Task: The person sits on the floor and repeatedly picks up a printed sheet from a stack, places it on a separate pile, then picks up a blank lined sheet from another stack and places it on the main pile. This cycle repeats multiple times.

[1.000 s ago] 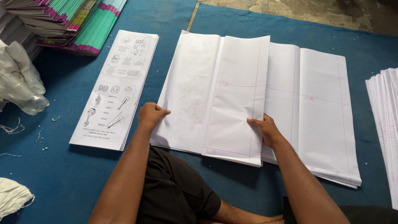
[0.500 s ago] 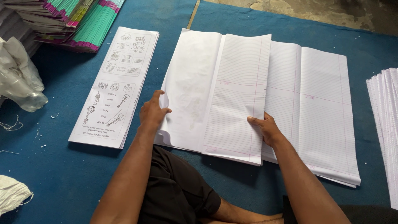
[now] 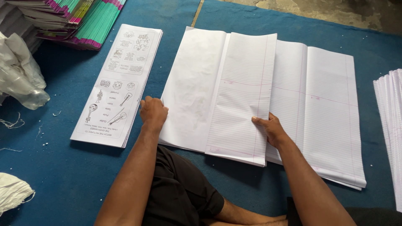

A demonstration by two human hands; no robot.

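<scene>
Two hands on a folded bundle of ruled paper [image 3: 234, 92] lying on the blue mat [image 3: 75, 175]: left hand [image 3: 152, 114] loosely curled at its left edge, right hand [image 3: 268, 127] pinching its right edge, printed sheets [image 3: 119, 79] just left.

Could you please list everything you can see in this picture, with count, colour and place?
folded ruled sheets: one bundle, white with pink and grey lines, centre, on top of the wider stack.
wider stack of ruled sheets: one, white, right of centre on the mat.
printed picture sheets: one stack, white with black drawings, left of centre.
edge of another paper stack: one, white, far right.
stacked booklets: several piles, green, pink and purple edges, top left.
plastic wrap: one crumpled piece, clear white, far left.
white sack: one, bottom left.
mat: one, blue, under everything.
bare floor: grey-brown, top right.
left hand: on the bundle's left edge.
right hand: gripping the bundle's right edge.
</scene>
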